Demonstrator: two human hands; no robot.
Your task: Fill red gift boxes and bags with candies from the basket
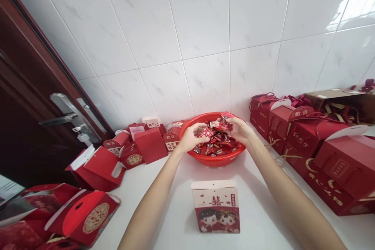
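A round red plastic basket [216,160] stands near the tiled wall, with many small wrapped candies [221,146] inside. Over its left side my left hand [191,137] is closed on a red packet with white dots [206,133]. My right hand [238,129], over the right side of the basket, is closed round several red-wrapped candies [225,124]. Between my forearms, closer to me, an upright red and white gift box [217,207] shows two cartoon figures on its front; its inside is hidden.
Red gift boxes [150,144] are gathered on the left. More red boxes with cords [304,136] line the right side, with an open cardboard box [340,95] behind. A dark door [26,86] borders the left.
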